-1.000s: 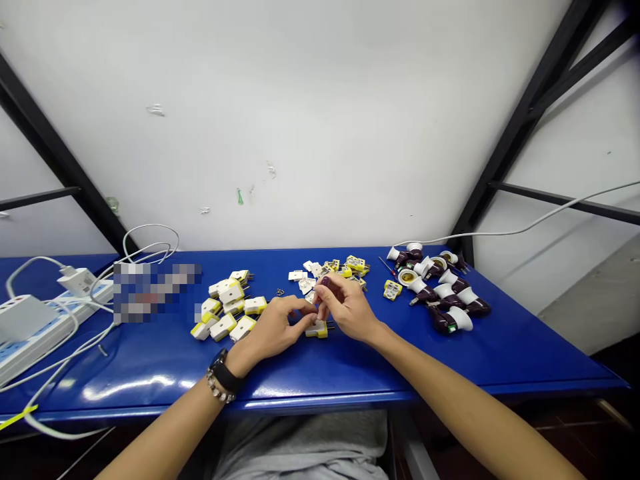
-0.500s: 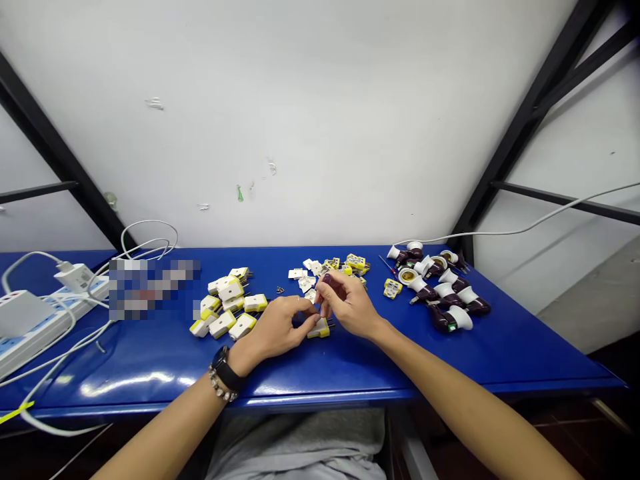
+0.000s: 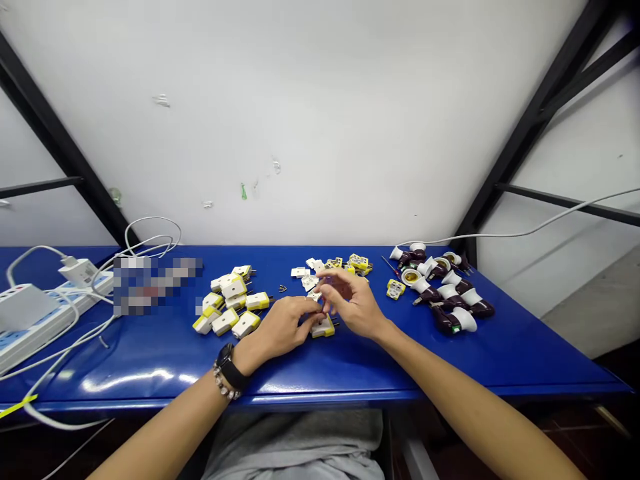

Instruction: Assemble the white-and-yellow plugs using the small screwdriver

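Note:
My left hand rests on the table, its thumb and fingers closed at a white-and-yellow plug lying with its pins to the right. Above that plug, my right hand curls around a screwdriver with a dark reddish handle; the handle is blurred. Its tip, down by the left fingertips, is hidden. Close behind the hands lie loose white covers and several open yellow plug halves with metal parts. A few small screws sit left of the covers.
Assembled white-and-yellow plugs are piled on the left. Dark purple lamp holders with white collars crowd the right, beside a thin screwdriver and a lone yellow plug half. A power strip and white cables occupy the far left.
The fingers of my right hand have opened somewhat around the screwdriver handle, which now looks smeared. My left hand stays at the plug. The whole view has shifted slightly.

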Tool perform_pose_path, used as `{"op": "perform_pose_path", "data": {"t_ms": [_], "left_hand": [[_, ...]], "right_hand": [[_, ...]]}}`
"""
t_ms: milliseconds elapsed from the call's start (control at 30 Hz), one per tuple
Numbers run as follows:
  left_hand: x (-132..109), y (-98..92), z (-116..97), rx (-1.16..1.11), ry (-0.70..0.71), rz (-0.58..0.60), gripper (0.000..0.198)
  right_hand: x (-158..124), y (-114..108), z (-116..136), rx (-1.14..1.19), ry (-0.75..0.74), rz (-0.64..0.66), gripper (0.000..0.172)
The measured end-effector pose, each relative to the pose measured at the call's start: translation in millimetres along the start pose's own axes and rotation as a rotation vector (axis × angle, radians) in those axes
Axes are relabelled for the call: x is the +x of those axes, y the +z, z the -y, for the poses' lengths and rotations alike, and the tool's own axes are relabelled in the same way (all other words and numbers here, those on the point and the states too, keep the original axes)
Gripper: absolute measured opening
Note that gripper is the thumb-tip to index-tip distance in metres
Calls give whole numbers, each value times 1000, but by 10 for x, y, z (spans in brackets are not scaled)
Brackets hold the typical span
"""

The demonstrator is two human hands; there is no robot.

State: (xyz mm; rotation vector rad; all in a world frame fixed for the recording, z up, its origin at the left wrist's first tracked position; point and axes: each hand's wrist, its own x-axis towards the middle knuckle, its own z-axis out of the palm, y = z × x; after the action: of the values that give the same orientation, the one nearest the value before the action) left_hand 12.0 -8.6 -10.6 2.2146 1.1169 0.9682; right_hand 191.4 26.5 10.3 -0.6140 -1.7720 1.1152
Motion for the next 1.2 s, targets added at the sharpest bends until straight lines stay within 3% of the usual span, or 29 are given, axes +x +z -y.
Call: {"op": "perform_pose_path", "data": {"t_ms": [167, 333, 533, 600, 800, 1000, 1200], "left_hand": [[-13, -2, -15, 82, 60, -35, 18], [23, 52, 5, 24, 49, -129, 14], [28, 63, -4, -7, 55, -80, 21], [20, 62, -17, -30, 46, -54, 23], [25, 89, -14, -71, 52, -170, 14], [9, 71, -35, -27, 141, -174, 17], [-10, 62, -19, -3, 114, -154, 9]], "right_hand": [[-5, 24, 20, -57, -37, -25, 19], [-24, 14, 0, -164, -103, -95, 13], [-9, -17, 86, -85, -94, -61, 22], [-2, -7, 108, -101, -84, -65, 17], [-13, 12, 71, -179, -119, -135, 13], [-27, -16, 76, -138, -122, -13, 22], [-21, -7, 68, -250, -172, -111, 16]]}}
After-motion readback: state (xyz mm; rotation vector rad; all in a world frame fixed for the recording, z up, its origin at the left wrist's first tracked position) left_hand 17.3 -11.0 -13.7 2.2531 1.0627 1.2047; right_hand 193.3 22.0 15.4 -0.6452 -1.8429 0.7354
